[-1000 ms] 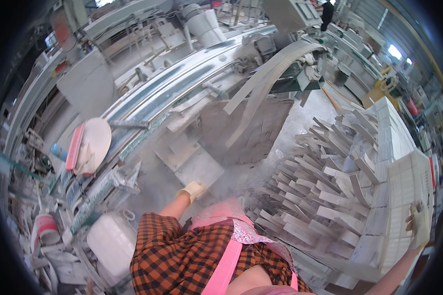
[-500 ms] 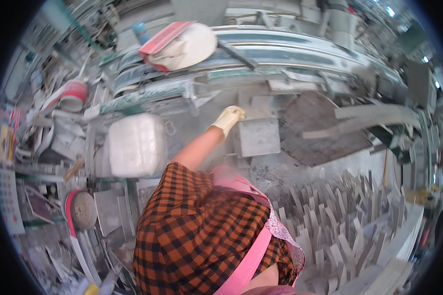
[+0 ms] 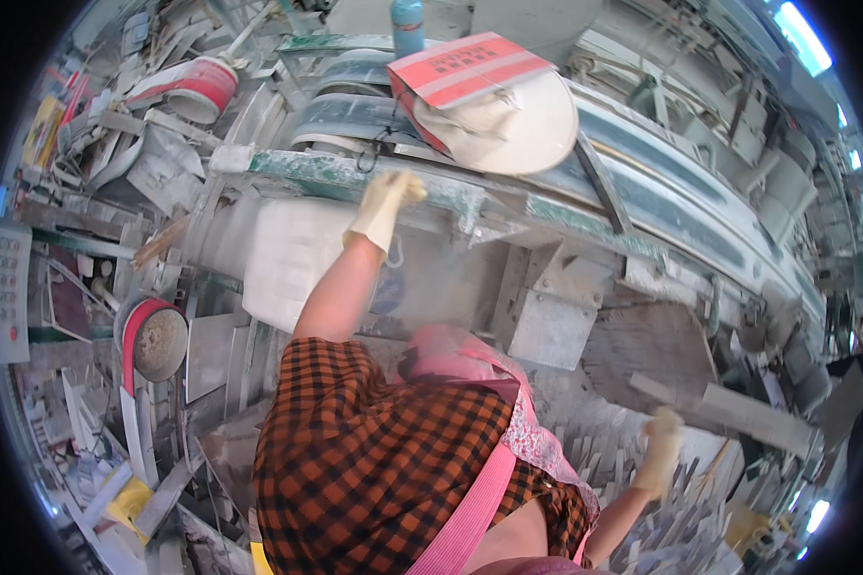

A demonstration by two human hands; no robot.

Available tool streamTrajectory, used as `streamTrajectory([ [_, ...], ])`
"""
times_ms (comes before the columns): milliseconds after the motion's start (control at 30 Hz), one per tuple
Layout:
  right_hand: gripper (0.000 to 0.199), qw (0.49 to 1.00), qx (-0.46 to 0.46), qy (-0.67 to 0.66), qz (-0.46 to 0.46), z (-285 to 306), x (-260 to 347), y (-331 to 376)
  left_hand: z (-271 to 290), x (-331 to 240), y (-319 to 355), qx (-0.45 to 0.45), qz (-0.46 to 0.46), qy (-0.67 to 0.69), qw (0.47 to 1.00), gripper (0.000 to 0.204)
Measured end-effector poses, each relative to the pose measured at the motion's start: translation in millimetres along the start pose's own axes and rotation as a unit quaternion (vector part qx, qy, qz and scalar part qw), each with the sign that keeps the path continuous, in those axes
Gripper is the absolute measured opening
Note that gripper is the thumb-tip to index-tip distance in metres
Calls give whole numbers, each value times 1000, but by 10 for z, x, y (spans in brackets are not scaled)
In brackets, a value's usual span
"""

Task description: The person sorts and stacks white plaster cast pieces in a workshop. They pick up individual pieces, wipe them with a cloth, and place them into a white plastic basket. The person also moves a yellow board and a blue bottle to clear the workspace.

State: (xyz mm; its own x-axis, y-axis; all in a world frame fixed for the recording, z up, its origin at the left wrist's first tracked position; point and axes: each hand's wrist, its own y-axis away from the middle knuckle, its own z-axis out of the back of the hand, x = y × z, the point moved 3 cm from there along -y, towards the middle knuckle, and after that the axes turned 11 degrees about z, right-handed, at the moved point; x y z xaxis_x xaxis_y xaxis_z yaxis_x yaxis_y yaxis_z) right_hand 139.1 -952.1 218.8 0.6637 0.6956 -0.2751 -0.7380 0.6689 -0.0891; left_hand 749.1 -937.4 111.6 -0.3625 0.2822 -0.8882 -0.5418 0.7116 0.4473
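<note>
My left hand [image 3: 390,203], in a cream glove, is raised in front of the chipped green rail [image 3: 326,177]. Its fingers are curled in; whether anything is inside them cannot be seen. A white plastic-wrapped bundle [image 3: 283,254] lies beside and partly behind my left forearm. Lower right, my right hand [image 3: 660,448], in the same kind of glove, is over many thin grey strips [image 3: 686,517] standing on end. Motion blurs its fingers, and no held object can be made out. Between the hands is a dusty metal box [image 3: 551,326].
A red-and-white carton [image 3: 470,72] and a pale hat [image 3: 518,129] rest on the long machine bed [image 3: 642,196], near a blue can [image 3: 408,27]. Red-rimmed belt wheels [image 3: 158,340] are at left. A brown board [image 3: 642,350] and long pale slats [image 3: 758,417] lie at right.
My left hand has moved left and up, from beside the metal box to the rail. My right hand has come into view at lower right. The whole view has turned and shifted.
</note>
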Motion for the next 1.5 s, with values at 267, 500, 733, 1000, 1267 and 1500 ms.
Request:
streamTrajectory([
  [267,19,792,19,-474,-384,69,374,-1355,832,-1135,-1143,-178,-123,-87,972,28],
  [500,35,767,94,-489,-403,-207,520,-1624,505,-1772,-2236,-191,-149,-247,938,87],
  [733,33,788,184,-423,-408,-132,554,-1713,-235,-1906,-2247,55,-59,96,992,61],
  [1000,22,928,-94,-309,-184,-466,-35,-2341,-302,-1977,-2364,-121,-194,-120,966,49],
  [1267,26,949,5,-239,-206,-540,-371,-3111,-797,-2191,-1256,-142,-283,-4,949,39],
  [1500,27,921,-21,-283,-266,-863,-785,-2554,-617,-2496,-284,-199,-392,-223,870,40],
])
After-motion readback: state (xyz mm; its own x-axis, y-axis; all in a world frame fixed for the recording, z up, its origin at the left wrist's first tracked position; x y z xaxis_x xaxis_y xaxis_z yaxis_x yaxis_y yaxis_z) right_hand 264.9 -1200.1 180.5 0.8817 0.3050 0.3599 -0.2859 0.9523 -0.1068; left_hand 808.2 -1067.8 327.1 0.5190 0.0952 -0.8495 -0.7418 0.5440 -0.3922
